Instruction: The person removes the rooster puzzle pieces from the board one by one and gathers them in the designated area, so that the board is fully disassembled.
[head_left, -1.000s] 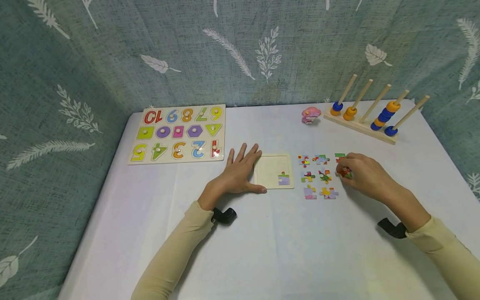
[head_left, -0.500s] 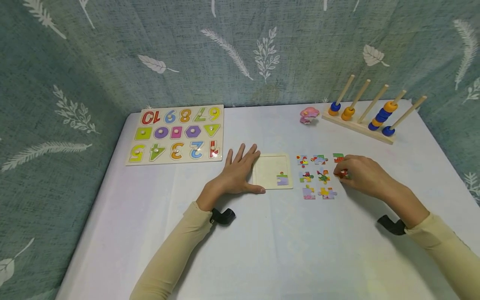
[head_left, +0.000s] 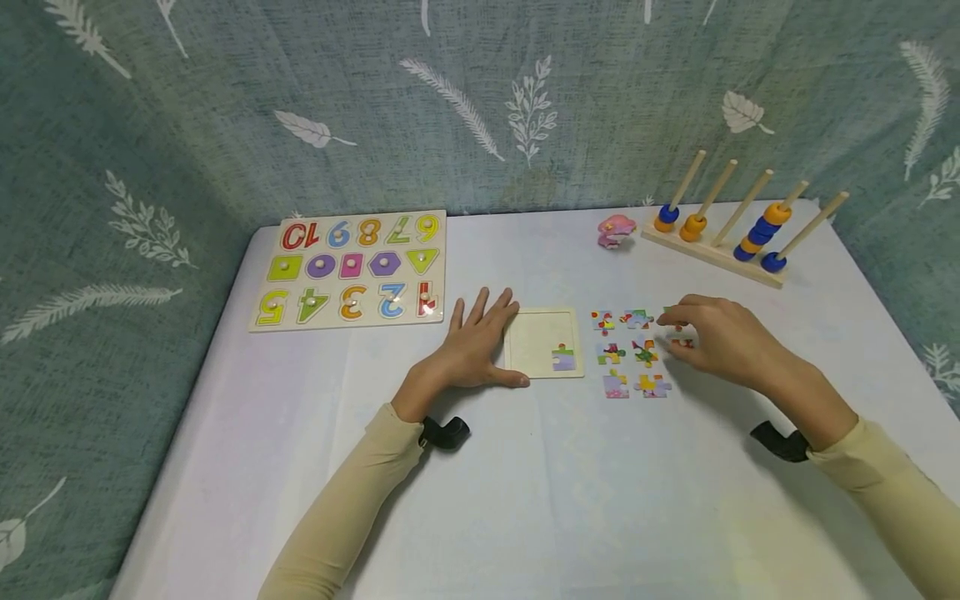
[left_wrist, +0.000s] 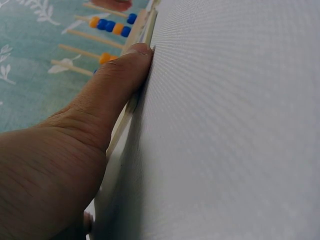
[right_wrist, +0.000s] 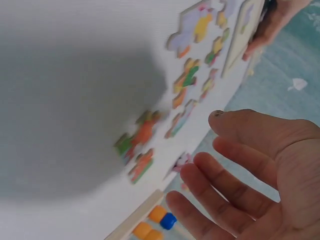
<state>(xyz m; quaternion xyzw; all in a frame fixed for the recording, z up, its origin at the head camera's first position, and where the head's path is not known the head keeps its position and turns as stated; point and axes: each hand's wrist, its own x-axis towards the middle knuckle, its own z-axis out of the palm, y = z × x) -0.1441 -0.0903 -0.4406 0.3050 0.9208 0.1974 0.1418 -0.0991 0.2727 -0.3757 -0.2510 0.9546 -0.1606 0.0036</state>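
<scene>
My left hand (head_left: pixel 472 350) lies with spread fingers at the left edge of a small square wooden puzzle tray (head_left: pixel 531 342). Its thumb touches the tray's near corner. One lilac-and-green jigsaw piece (head_left: pixel 563 360) sits in the tray's lower right. My right hand (head_left: pixel 723 337) hovers over the rightmost column of loose pieces, fingers apart and loosely bent. In the right wrist view, nothing is between those fingers. A red-and-green jigsaw piece (right_wrist: pixel 140 135) and another red-and-green piece (right_wrist: pixel 142 165) lie on the cloth near them; the hand partly covers both in the head view.
Several other jigsaw pieces (head_left: pixel 645 353) lie in rows right of the tray. A number-and-shape board (head_left: pixel 405 285) is at the back left. A pink mushroom-like toy (head_left: pixel 617 231) and a peg stacker (head_left: pixel 712 252) with blue and orange beads stand at the back right, before a leaf-patterned curtain.
My right hand has let go of the red-and-green jigsaw piece, opened its fingers and risen slightly. The left hand stays at the tray. The head view has shifted a little.
</scene>
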